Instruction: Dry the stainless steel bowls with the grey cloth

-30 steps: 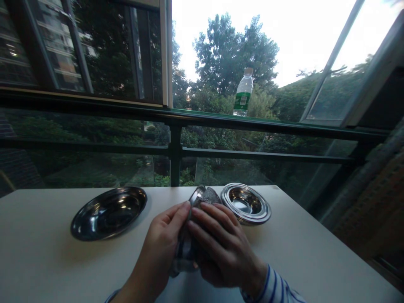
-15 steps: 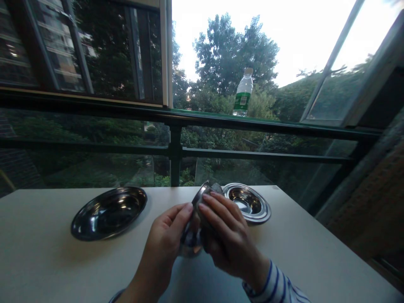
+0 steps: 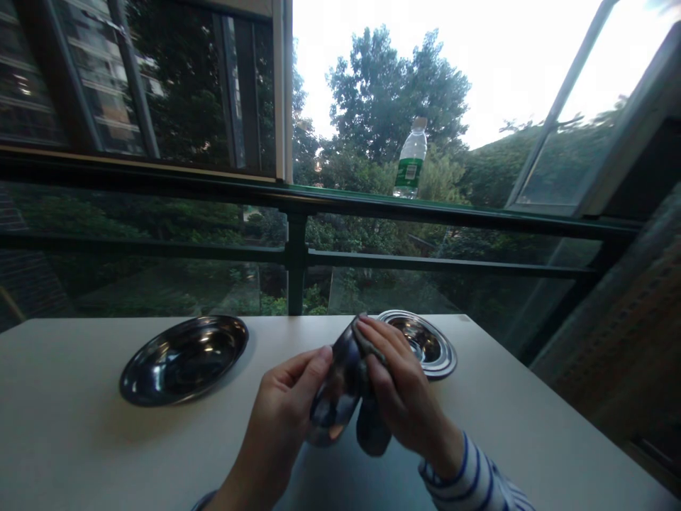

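A shiny metal bowl [image 3: 340, 380] is held tilted on its side above the table. My left hand [image 3: 290, 401] grips its left rim, thumb on the near face and fingers behind. A dark grey cloth [image 3: 374, 426] is bunched in my right hand [image 3: 401, 387], which presses it against the bowl's right edge. Part of the cloth hangs below my fingers. Just behind my right hand, a stack of round metal bowls [image 3: 441, 355] rests on the table, partly covered by the hand. To the left lies a wide oval metal dish [image 3: 184, 360].
The white table [image 3: 79, 440] ends at a dark green railing [image 3: 213, 186] with glass panels below it. A plastic water bottle [image 3: 411, 160] with a green label stands on the rail. Windows frame the trees outside.
My right hand has slid rightward with the cloth, uncovering more of the bowl. The cloth's lower end now hangs free. My left hand keeps its grip, shifted slightly right.
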`<state>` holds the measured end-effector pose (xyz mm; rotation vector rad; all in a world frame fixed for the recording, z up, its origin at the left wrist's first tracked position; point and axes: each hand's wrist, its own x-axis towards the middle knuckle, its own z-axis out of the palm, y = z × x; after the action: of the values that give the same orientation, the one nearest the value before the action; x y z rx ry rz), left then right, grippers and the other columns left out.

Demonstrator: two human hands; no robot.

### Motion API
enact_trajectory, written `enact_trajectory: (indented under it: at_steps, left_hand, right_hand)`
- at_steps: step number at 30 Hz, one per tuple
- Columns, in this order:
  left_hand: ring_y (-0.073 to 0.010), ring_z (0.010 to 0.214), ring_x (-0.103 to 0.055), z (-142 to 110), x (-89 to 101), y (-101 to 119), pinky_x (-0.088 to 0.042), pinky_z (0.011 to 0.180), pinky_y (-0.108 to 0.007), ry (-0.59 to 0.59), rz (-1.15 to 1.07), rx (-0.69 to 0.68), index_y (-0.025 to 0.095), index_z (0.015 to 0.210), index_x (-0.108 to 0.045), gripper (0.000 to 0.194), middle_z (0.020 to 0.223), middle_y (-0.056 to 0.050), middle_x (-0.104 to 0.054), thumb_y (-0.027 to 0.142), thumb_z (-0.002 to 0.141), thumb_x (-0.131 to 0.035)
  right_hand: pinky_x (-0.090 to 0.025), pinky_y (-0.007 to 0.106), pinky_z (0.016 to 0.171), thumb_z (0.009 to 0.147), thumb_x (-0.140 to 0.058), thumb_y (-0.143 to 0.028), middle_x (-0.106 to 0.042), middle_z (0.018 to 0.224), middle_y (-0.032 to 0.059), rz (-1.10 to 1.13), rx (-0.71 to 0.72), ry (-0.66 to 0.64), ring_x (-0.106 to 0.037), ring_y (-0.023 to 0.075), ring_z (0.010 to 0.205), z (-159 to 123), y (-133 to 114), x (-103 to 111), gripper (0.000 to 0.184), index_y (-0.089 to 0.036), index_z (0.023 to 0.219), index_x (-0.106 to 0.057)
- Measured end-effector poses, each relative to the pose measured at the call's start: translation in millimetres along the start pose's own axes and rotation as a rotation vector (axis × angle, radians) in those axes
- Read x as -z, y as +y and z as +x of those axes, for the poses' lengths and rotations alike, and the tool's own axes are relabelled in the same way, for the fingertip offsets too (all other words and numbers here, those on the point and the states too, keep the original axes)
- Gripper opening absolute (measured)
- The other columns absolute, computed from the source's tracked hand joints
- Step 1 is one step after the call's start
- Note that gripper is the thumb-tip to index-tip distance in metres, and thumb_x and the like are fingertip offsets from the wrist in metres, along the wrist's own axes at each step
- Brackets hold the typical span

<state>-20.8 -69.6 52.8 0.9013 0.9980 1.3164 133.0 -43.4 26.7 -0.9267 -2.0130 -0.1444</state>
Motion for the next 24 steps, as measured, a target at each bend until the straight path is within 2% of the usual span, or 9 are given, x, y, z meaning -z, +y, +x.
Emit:
enact_trajectory:
  at_steps: [2, 7, 9, 11, 14, 16, 21, 22, 24]
  left_hand:
    - [-0.0111, 0.052, -0.05, -0.6, 0.1, 0.1, -0.038, 0.05, -0.02, -0.007, -0.001, 0.007, 0.015, 0.058, -0.06, 0.027, 0.052, 0.002, -0.053, 0.039, 0.066, -0.068]
    - [-0.0115, 0.055, -0.052, 0.7, 3.7, 0.1, -0.04, 0.054, -0.021, -0.009, -0.032, 0.002, 0.016, 0.066, -0.064, 0.022, 0.057, 0.001, -0.057, 0.038, 0.068, -0.066]
    - [-0.0114, 0.055, -0.052, 1.1, 4.8, -0.1, -0.041, 0.055, -0.022, -0.021, -0.018, -0.006, 0.016, 0.064, -0.063, 0.022, 0.056, 0.002, -0.056, 0.037, 0.068, -0.066]
    - [-0.0117, 0.053, -0.052, 0.8, 4.8, -0.1, -0.04, 0.053, -0.021, -0.036, 0.006, -0.004, 0.015, 0.06, -0.061, 0.025, 0.054, 0.002, -0.055, 0.039, 0.067, -0.066]
    - [-0.0121, 0.052, -0.052, -0.1, 4.1, 0.8, -0.038, 0.05, -0.021, -0.038, 0.022, 0.012, 0.016, 0.056, -0.059, 0.028, 0.053, 0.001, -0.055, 0.04, 0.067, -0.066]
    - [-0.012, 0.051, -0.052, 0.1, 4.2, 1.2, -0.038, 0.049, -0.021, -0.035, 0.016, 0.024, 0.016, 0.057, -0.06, 0.027, 0.053, 0.001, -0.056, 0.041, 0.066, -0.066]
    - [-0.0113, 0.055, -0.053, 2.4, 6.2, -0.9, -0.04, 0.053, -0.02, -0.048, -0.018, -0.002, 0.016, 0.064, -0.064, 0.023, 0.056, 0.002, -0.058, 0.038, 0.068, -0.066]
    - [-0.011, 0.055, -0.053, 2.3, 6.0, -1.5, -0.04, 0.052, -0.02, -0.05, -0.022, -0.007, 0.016, 0.065, -0.065, 0.022, 0.056, 0.001, -0.058, 0.038, 0.068, -0.066]
    - [-0.0106, 0.053, -0.053, 1.3, 4.9, -2.0, -0.039, 0.051, -0.02, -0.042, -0.023, -0.002, 0.015, 0.065, -0.066, 0.022, 0.056, 0.001, -0.059, 0.037, 0.069, -0.066]
  right_hand:
    - [-0.039, 0.046, 0.098, 0.088, -0.035, -0.019, -0.049, 0.129, 0.0106, 0.005, -0.046, 0.007, -0.042, 0.0235, 0.121, -0.4, 0.3, 1.3, 0.041, -0.019, 0.128, -0.045]
    - [-0.034, 0.053, 0.098, 0.081, -0.048, -0.026, -0.045, 0.132, 0.0122, -0.063, 0.234, -0.049, -0.033, 0.031, 0.125, -4.2, -12.6, 1.7, 0.051, -0.016, 0.131, -0.042]
    - [-0.035, 0.053, 0.097, 0.081, -0.048, -0.027, -0.046, 0.131, 0.012, -0.055, 0.244, -0.035, -0.035, 0.0308, 0.124, -3.5, -11.8, 1.2, 0.05, -0.016, 0.13, -0.043]
    - [-0.036, 0.051, 0.097, 0.084, -0.043, -0.024, -0.048, 0.129, 0.0114, -0.02, 0.128, 0.004, -0.038, 0.0282, 0.122, -1.5, -6.5, 1.0, 0.045, -0.018, 0.129, -0.045]
    - [-0.041, 0.044, 0.095, 0.089, -0.033, -0.022, -0.049, 0.126, 0.0115, 0.041, -0.145, 0.041, -0.046, 0.0239, 0.116, 0.4, -0.5, 1.4, 0.038, -0.018, 0.124, -0.049]
    - [-0.043, 0.042, 0.094, 0.09, -0.033, -0.023, -0.047, 0.126, 0.0122, 0.046, -0.195, 0.034, -0.046, 0.0237, 0.115, -0.6, -3.7, 2.1, 0.038, -0.017, 0.125, -0.049]
    - [-0.034, 0.052, 0.098, 0.081, -0.048, -0.024, -0.044, 0.125, 0.013, -0.034, 0.181, -0.009, -0.037, 0.0306, 0.12, -5.5, -19.4, 2.3, 0.049, -0.017, 0.129, -0.045]
    - [-0.033, 0.052, 0.098, 0.08, -0.049, -0.024, -0.045, 0.124, 0.0128, -0.035, 0.215, -0.013, -0.037, 0.0307, 0.12, -5.5, -18.5, 1.8, 0.049, -0.017, 0.128, -0.045]
    - [-0.034, 0.049, 0.099, 0.083, -0.045, -0.023, -0.044, 0.125, 0.0123, -0.003, 0.154, -0.011, -0.038, 0.0282, 0.12, -4.1, -11.3, 0.8, 0.045, -0.017, 0.128, -0.045]
